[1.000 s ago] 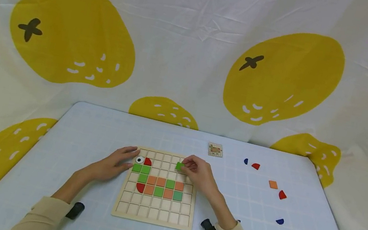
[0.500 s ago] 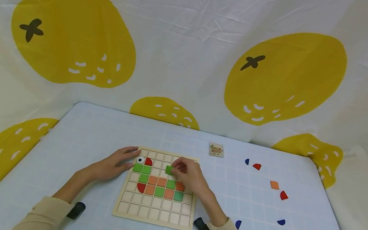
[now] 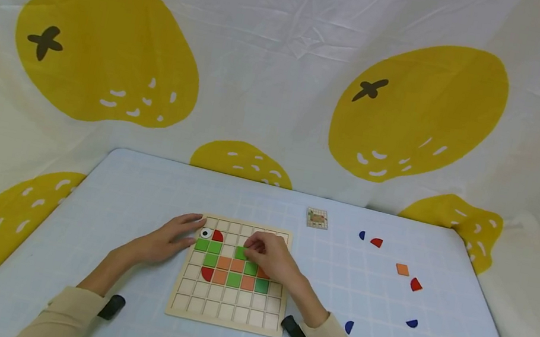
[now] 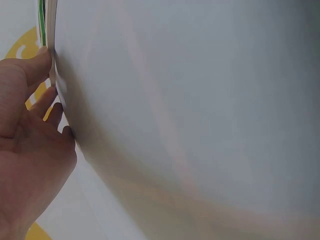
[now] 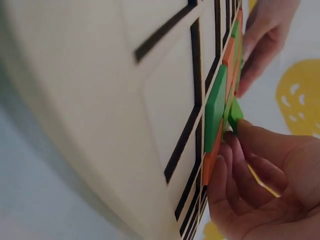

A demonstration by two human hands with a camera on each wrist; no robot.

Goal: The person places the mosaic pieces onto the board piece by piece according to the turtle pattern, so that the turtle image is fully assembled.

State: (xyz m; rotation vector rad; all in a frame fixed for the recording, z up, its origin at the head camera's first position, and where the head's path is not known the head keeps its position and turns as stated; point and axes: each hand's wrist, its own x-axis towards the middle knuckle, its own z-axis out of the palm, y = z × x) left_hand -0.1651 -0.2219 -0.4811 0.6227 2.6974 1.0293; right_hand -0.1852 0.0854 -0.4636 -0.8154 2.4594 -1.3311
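A wooden grid board (image 3: 223, 323) lies on the table with colored tiles in its cells. My right hand (image 3: 276, 259) is over the board's upper right part and pinches a green square tile (image 3: 241, 253) by its edge. In the right wrist view that tile (image 5: 235, 116) is tilted, held between thumb and fingertips close to the board. Below it run two rows of orange and green squares, ending in a teal tile (image 3: 262, 286). My left hand (image 3: 164, 240) rests at the board's left edge, fingers extended, thumb against the rim in the left wrist view. At its fingertips is an eye tile (image 3: 206, 234).
To the right lie loose pieces: an orange square (image 3: 402, 269), a red quarter piece (image 3: 416, 284), another red quarter piece (image 3: 376, 242) and several blue half-rounds, one (image 3: 348, 327) near my right sleeve. A small pattern card (image 3: 317, 218) lies behind the board.
My right hand has carried the green tile left and slightly toward me, from the board's upper right to just above the orange and green row. The left hand has stayed in place.
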